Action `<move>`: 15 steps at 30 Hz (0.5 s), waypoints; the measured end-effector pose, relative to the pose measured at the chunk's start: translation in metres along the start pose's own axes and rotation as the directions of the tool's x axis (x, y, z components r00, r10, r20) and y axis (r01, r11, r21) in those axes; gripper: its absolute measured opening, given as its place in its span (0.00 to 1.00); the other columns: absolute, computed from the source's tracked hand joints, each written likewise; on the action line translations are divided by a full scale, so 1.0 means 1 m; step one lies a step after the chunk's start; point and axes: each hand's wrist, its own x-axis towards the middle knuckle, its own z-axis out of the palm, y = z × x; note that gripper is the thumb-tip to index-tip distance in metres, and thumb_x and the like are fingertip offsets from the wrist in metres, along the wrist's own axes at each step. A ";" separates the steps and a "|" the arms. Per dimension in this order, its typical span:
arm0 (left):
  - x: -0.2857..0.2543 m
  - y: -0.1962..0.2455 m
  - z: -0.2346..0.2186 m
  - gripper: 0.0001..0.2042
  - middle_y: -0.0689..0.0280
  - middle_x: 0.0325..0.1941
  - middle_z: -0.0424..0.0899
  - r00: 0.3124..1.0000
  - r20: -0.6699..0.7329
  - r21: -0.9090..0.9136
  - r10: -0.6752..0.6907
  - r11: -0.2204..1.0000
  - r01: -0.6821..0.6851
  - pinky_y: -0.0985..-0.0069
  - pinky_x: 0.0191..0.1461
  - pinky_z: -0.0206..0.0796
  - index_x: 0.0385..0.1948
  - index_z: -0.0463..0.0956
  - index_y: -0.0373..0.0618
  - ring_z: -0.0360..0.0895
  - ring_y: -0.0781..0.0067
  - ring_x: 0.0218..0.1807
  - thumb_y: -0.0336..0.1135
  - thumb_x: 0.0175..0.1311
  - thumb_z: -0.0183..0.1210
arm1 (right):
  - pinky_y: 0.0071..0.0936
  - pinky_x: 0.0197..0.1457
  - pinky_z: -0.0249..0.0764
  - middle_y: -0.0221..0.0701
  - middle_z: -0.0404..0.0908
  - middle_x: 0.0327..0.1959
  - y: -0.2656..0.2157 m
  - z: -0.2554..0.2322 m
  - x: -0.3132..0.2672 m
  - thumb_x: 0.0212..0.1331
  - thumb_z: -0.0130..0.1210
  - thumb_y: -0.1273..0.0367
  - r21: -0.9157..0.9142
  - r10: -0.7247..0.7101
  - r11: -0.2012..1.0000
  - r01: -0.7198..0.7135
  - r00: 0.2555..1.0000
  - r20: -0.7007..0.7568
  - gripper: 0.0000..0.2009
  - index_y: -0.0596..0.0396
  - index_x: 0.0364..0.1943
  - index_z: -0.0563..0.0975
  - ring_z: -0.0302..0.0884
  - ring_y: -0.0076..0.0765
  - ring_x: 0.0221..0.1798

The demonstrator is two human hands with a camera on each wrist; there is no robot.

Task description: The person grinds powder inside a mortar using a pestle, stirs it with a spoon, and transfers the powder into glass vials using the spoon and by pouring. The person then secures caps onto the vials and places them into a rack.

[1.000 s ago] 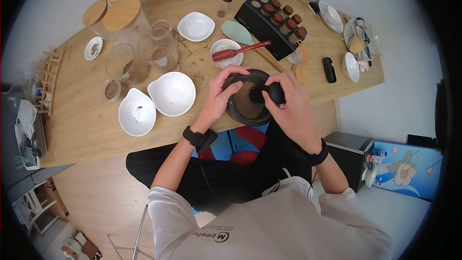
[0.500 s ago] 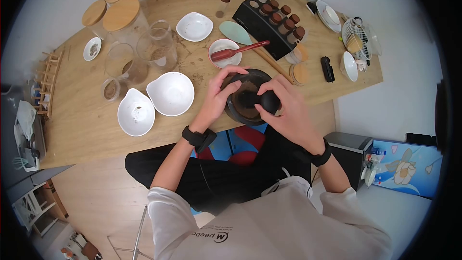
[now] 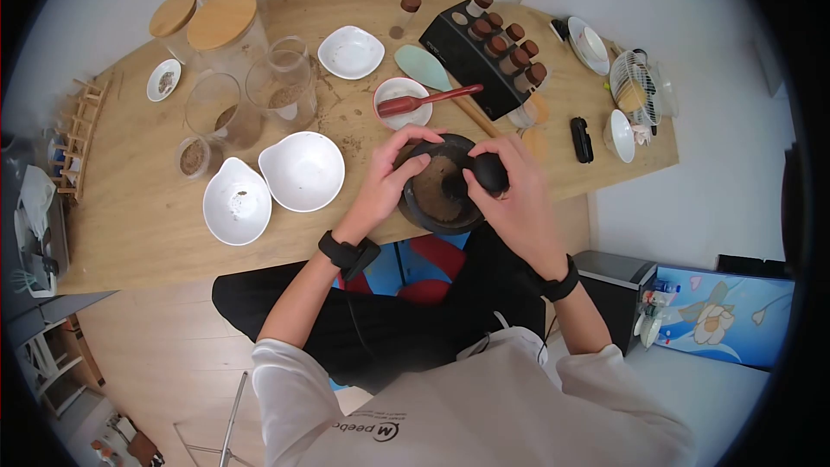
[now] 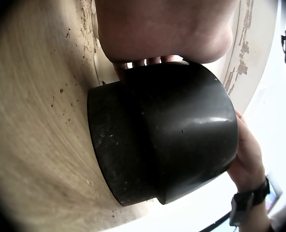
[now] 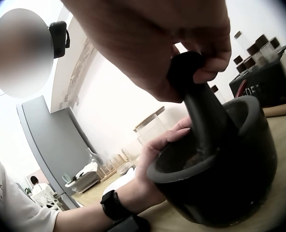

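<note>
A dark stone mortar (image 3: 411, 207) stands at the table's near edge, brown powder (image 3: 435, 197) spread over its inside. My left hand (image 3: 386, 177) holds it from the left, thumb over the rim and fingers round the far side. With my right hand (image 3: 521, 203) I grip the round knob of a black pestle (image 3: 490, 173) between thumb and fingers. In the right wrist view the pestle (image 5: 206, 118) leans inside the mortar, its lower end down in the bowl. The left wrist view shows the mortar's glossy outer wall (image 4: 191, 121) close to the palm.
Two white bowls (image 3: 304, 175) with pouring lips sit to the left. Beyond the mortar are a red spatula (image 3: 406, 105) across a small bowl, a green spoon (image 3: 422, 66) and a black rack (image 3: 475, 65) of several jars. Powdery clear containers (image 3: 285, 95) stand back left.
The pestle tilted toward the mortar's middle half a second ago and now leans back to the right. My left hand keeps its hold; the head view has shifted slightly.
</note>
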 end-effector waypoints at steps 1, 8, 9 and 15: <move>0.001 0.000 0.000 0.15 0.54 0.69 0.83 1.000 -0.001 0.000 0.003 1.000 -0.003 0.66 0.77 0.64 0.57 0.78 0.38 0.76 0.66 0.70 0.26 0.71 0.55 | 0.41 0.44 0.78 0.39 0.77 0.43 0.000 0.002 0.000 0.58 0.69 0.75 -0.001 -0.003 1.000 0.003 1.000 0.000 0.15 0.53 0.48 0.78 0.81 0.52 0.43; -0.001 0.001 -0.001 0.14 0.53 0.69 0.82 1.000 0.001 0.005 -0.017 1.000 0.017 0.67 0.77 0.63 0.56 0.78 0.38 0.76 0.65 0.70 0.26 0.71 0.55 | 0.40 0.45 0.78 0.38 0.77 0.43 0.012 -0.001 -0.002 0.57 0.69 0.76 0.043 -0.145 0.989 0.143 0.988 0.044 0.14 0.54 0.46 0.78 0.80 0.51 0.43; -0.001 0.001 -0.001 0.14 0.53 0.69 0.82 1.000 -0.001 0.004 -0.025 1.000 0.025 0.67 0.77 0.64 0.56 0.78 0.38 0.76 0.65 0.70 0.26 0.71 0.55 | 0.39 0.45 0.77 0.38 0.77 0.43 0.014 -0.001 0.000 0.57 0.70 0.76 -0.018 -0.165 0.986 0.165 0.986 -0.008 0.15 0.54 0.46 0.78 0.80 0.51 0.43; -0.001 0.005 0.000 0.14 0.54 0.69 0.83 1.000 0.001 0.011 -0.025 1.000 0.025 0.67 0.77 0.64 0.57 0.78 0.38 0.77 0.66 0.69 0.27 0.72 0.56 | 0.36 0.40 0.77 0.37 0.78 0.42 -0.001 0.006 -0.002 0.58 0.69 0.76 0.065 -0.135 0.989 0.134 0.991 0.009 0.15 0.55 0.47 0.78 0.81 0.47 0.41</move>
